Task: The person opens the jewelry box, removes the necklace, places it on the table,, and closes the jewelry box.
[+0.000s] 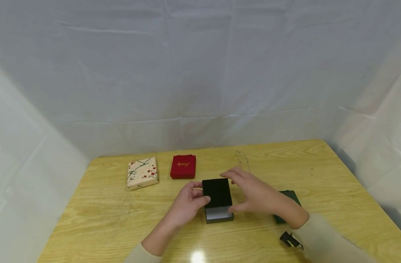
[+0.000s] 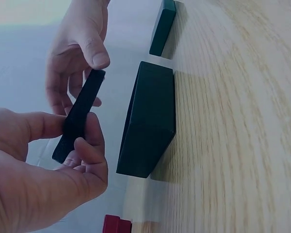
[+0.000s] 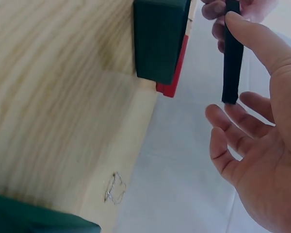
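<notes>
My left hand (image 1: 186, 202) pinches a flat black insert pad (image 1: 217, 191) between thumb and fingers, holding it above an open dark green box (image 2: 153, 107). In the left wrist view the pad (image 2: 82, 114) is tilted, with a gap between it and the box. My right hand (image 1: 254, 191) is at the pad's other side, fingers spread and loosely bent. Its thumb tip is right at the pad's edge, and its fingertips sit close to the pad's far end in the right wrist view. The box's inside is mostly hidden under the pad.
A dark green lid or second box part (image 1: 291, 197) lies partly behind the right forearm. A thin chain (image 3: 115, 187) lies toward the table's back. Red box (image 1: 183, 167) and floral box (image 1: 142, 173) stand at back left. Near the right sleeve is a small black object (image 1: 288, 239).
</notes>
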